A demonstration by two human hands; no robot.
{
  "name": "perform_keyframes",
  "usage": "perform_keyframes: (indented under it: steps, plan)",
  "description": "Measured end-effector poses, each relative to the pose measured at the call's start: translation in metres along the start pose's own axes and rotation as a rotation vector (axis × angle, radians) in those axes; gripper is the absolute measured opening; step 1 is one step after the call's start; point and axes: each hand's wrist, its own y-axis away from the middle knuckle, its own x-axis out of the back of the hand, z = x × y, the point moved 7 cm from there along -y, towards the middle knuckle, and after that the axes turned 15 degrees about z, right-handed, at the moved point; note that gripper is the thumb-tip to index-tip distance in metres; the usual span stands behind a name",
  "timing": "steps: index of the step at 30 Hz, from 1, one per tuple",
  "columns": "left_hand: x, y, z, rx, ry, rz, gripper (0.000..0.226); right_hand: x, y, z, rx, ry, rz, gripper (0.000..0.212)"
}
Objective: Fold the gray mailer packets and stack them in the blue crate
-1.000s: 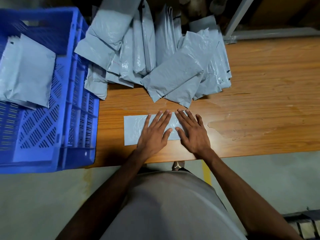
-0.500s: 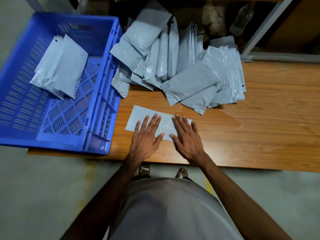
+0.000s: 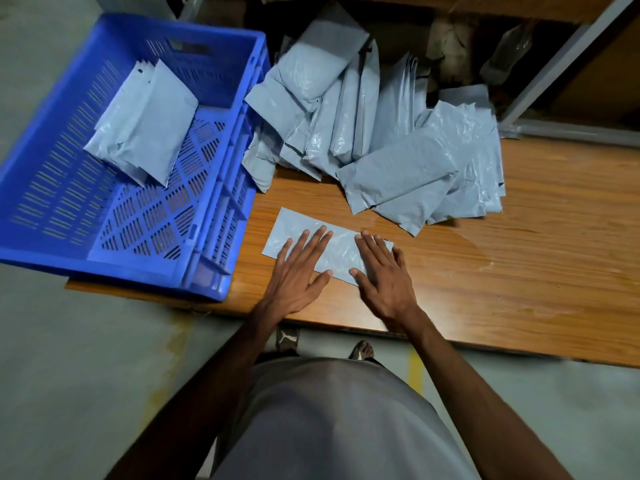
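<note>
A flat gray mailer packet (image 3: 341, 249) lies on the wooden table (image 3: 519, 271) near its front edge. My left hand (image 3: 299, 271) presses on its left half with straight, spread fingers. My right hand (image 3: 384, 271) presses flat on its right end. A loose pile of gray mailers (image 3: 374, 133) lies behind it on the table. The blue crate (image 3: 149, 265) stands at the left, with folded gray packets (image 3: 145, 123) stacked near its back wall.
Bare wood stretches to the right of the pile. A metal shelf post (image 3: 561, 60) and a clear bottle (image 3: 505, 53) stand behind the table at the upper right. The crate overhangs the table's left front corner above a grey floor (image 3: 69, 375).
My view has swung left and pulled back, showing more of the crate. Both hands stay flat on the packet, and they have spread slightly apart along it.
</note>
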Motion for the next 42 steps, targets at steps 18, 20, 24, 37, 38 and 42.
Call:
perform_keyframes:
  steps: [18, 20, 24, 37, 38, 42]
  plan:
    - [0.067, -0.042, 0.05, -0.154, -0.133, 0.351, 0.011, 0.054, -0.048, -0.034, 0.187, 0.114, -0.008, 0.046]
    - [0.084, -0.057, 0.052, -0.142, -0.146, 0.363, 0.011, 0.072, -0.066, -0.039, 0.181, 0.135, 0.016, 0.04]
    - [0.118, -0.079, 0.053, -0.109, -0.17, 0.299, 0.026, 0.11, -0.102, -0.05, 0.225, 0.117, 0.081, 0.028]
    - [0.275, -0.109, 0.029, 0.119, -0.293, 0.296, 0.016, 0.194, -0.206, -0.168, 0.577, 0.056, 0.192, 0.027]
    - [0.287, -0.11, 0.022, 0.14, -0.293, 0.306, 0.016, 0.195, -0.214, -0.18, 0.596, 0.068, 0.203, 0.024]
    - [0.325, -0.114, -0.016, 0.211, -0.317, 0.32, 0.02, 0.185, -0.248, -0.228, 0.656, 0.047, 0.212, 0.022]
